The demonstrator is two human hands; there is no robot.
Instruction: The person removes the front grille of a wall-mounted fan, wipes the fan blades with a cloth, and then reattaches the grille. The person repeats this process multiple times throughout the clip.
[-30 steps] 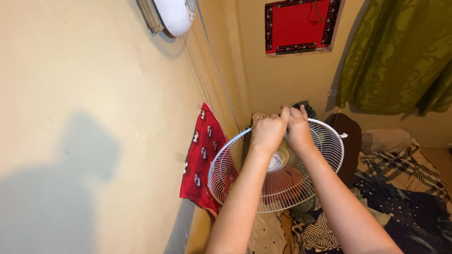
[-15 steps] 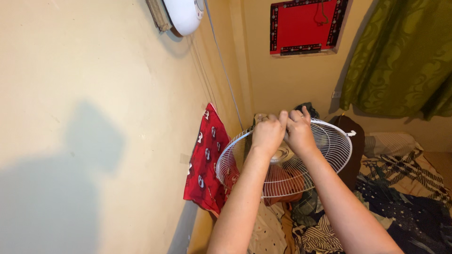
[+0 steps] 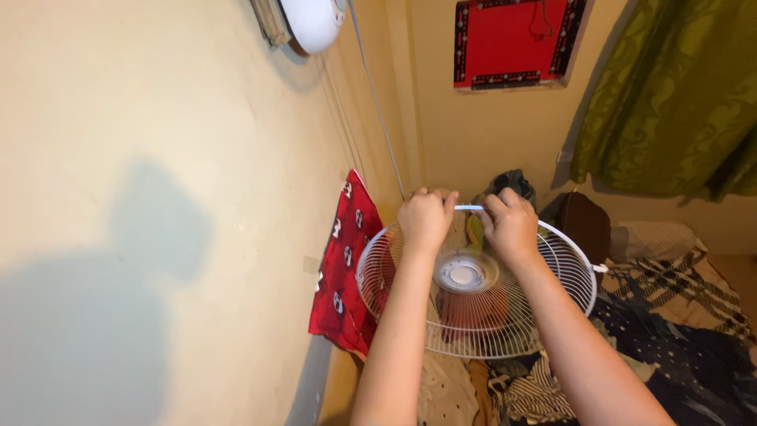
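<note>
Two bare hands grip the far rim of a round white wire fan guard, held out at a slant in front of the person, above rumpled patterned bedding. The left hand is closed in a fist around the rim wire, and the right hand pinches the same wire just beside it, thumb and fingers pressed together. A red printed cloth hangs on the cream wall near the guard's left edge, and a green curtain hangs well apart to the right.
</note>
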